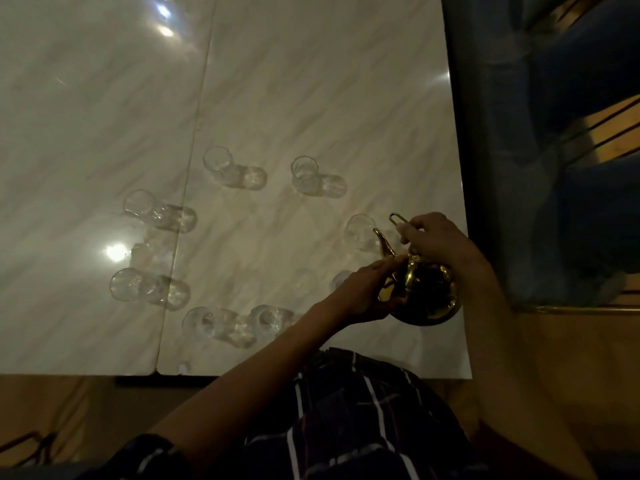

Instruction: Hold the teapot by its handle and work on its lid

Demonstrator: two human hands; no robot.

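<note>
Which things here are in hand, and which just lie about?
In hand:
- gold teapot, gripped by the left hand at its side and the right hand at its top handle
- clear glass by the spout

Lying about:
- other glasses, such as one farther up the marble table
- blue seat beside the table

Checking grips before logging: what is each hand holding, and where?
Both hold the gold teapot: right hand grips its top handle, left hand steadies the spout side.
</note>
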